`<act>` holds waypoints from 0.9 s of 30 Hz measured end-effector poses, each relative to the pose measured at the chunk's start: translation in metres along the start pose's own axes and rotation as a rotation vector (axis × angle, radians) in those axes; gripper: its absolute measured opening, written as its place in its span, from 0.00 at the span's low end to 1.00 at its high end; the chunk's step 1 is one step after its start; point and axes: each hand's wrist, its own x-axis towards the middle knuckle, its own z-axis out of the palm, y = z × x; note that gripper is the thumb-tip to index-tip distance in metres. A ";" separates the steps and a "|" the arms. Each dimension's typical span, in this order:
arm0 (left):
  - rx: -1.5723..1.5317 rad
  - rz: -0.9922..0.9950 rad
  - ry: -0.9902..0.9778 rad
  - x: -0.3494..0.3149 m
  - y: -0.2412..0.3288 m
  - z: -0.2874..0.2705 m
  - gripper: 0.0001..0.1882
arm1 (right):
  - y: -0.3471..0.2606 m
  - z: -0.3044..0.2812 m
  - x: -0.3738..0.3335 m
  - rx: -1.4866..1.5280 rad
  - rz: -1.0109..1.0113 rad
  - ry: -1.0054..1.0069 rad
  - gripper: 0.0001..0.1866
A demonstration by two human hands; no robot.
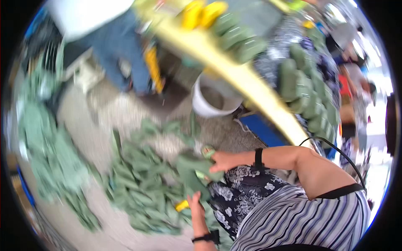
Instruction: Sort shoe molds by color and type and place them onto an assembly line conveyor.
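A dark green cloth piece [192, 173] is stretched between my two hands, in front of my lap. My right hand [224, 161], on the upper arm in the picture, is closed on its edge. Beside those fingers shows a small green, round thing [207, 151] that I cannot make out. My left hand [195, 202] is lower in the picture, its fingers against the cloth's near part and seemingly gripping it; blur hides the exact grip. Close to it lies a small yellow thing [182, 205] of unclear kind. A loose heap of green cloth pieces [144, 184] spreads over the floor.
Paler green cloth [48, 142] hangs and piles at the left. A white bucket [205, 104] stands ahead, below a long yellow table edge [234, 75]. Stacked green bundles [299, 88] rest beyond it. A blue box-like thing [264, 130] is underneath. Other people work at the far right.
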 end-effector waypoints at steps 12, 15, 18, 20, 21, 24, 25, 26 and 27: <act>0.395 0.186 -0.386 -0.190 0.123 0.137 0.33 | -0.089 -0.152 -0.254 0.464 -0.082 0.072 0.26; 0.411 0.186 -0.412 -0.198 0.130 0.185 0.33 | -0.082 -0.197 -0.312 0.485 -0.145 0.107 0.26; 0.445 0.233 -0.491 -0.207 0.115 0.260 0.31 | -0.049 -0.232 -0.366 0.632 -0.198 0.256 0.26; 0.509 0.290 -0.558 -0.210 0.099 0.319 0.29 | -0.020 -0.261 -0.402 0.631 -0.204 0.457 0.25; 0.485 0.256 -0.575 -0.205 0.091 0.347 0.29 | -0.004 -0.272 -0.418 0.690 -0.190 0.539 0.24; 0.556 0.238 -0.848 -0.210 0.065 0.469 0.25 | 0.038 -0.332 -0.468 0.675 -0.127 0.772 0.24; 0.590 0.177 -0.947 -0.208 0.057 0.508 0.23 | 0.062 -0.348 -0.474 0.647 -0.090 0.857 0.23; 0.672 0.153 -0.918 -0.204 0.047 0.546 0.22 | 0.086 -0.362 -0.480 0.616 -0.052 0.940 0.23; 0.753 0.130 -0.887 -0.197 0.034 0.585 0.22 | 0.103 -0.378 -0.490 0.622 0.013 0.986 0.22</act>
